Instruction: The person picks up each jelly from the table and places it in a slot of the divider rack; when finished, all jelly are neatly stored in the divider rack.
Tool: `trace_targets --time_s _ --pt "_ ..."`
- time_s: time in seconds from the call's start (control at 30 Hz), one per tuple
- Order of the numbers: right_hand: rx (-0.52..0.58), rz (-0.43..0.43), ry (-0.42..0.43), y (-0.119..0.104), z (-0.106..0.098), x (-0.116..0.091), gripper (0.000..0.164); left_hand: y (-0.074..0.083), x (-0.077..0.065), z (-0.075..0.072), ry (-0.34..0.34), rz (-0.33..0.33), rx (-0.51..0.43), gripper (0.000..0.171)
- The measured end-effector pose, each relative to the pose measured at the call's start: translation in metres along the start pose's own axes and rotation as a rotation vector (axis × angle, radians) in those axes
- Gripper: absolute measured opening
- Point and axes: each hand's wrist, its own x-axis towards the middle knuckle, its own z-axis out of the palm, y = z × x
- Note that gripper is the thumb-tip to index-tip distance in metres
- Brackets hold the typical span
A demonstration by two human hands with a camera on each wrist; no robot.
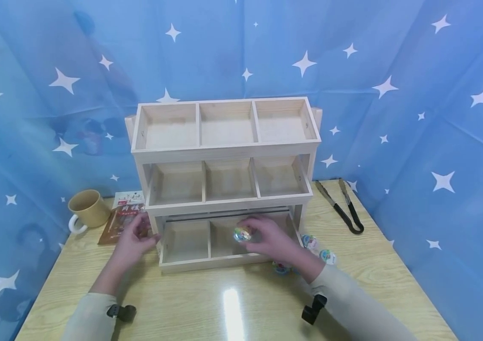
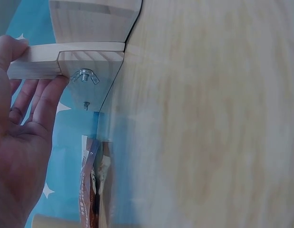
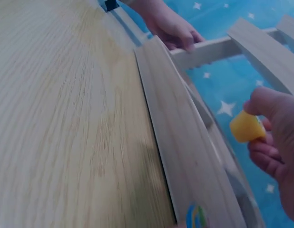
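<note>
A three-tier wooden rack (image 1: 226, 152) with divided trays stands at the back of the table. My right hand (image 1: 270, 239) pinches a small jelly cup (image 1: 241, 234) between thumb and fingers, over the bottom tray (image 1: 186, 264) near its middle. From the right wrist view, the jelly cup's body (image 3: 247, 127) is yellow. At the rack's left side, my left hand (image 1: 133, 242) grips the wooden upright (image 2: 37, 54), thumb on one face and fingers on the other. A wing nut (image 2: 84, 76) sits close to those fingertips.
Several more jelly cups (image 1: 328, 256) lie by the rack's lower right corner, some partly behind my right forearm. Black-handled tongs (image 1: 345, 213) rest at the back right. Left of the rack are a tan mug (image 1: 89, 208) and a brown packet (image 1: 117, 227). A blue star-patterned curtain (image 1: 412, 142) surrounds the table.
</note>
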Motion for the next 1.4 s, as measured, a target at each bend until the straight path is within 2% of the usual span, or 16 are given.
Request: trace_targets --time_s 0.23,0.43,0.6,0.8,1.0,1.2,1.4 --pt "0.051 -0.017 -0.075 -0.014 0.027 0.033 0.05 -0.002 0.001 -0.002 0.005 0.008 0.013 0.068" --pt "0.1 0.039 -0.135 -0.026 0.048 0.057 0.054 -0.005 0.004 -0.001 0.005 0.026 -0.007 0.072" --pt "0.107 0.043 -0.222 -0.032 0.068 0.078 0.053 -0.007 0.005 -0.001 0.008 0.028 -0.011 0.069" --pt "0.233 0.082 -0.345 -0.04 0.088 0.092 0.055 -0.01 0.004 0.001 0.008 0.04 -0.033 0.065" --pt "0.241 0.05 -0.344 -0.049 0.098 0.104 0.051 -0.012 0.005 0.002 0.009 0.034 -0.068 0.066" --pt "0.17 0.011 -0.329 -0.053 0.105 0.115 0.047 -0.01 0.005 0.003 0.002 0.034 -0.095 0.067" --pt "0.103 -0.025 -0.32 -0.047 0.119 0.125 0.041 -0.012 0.005 0.002 0.002 0.035 -0.098 0.067"
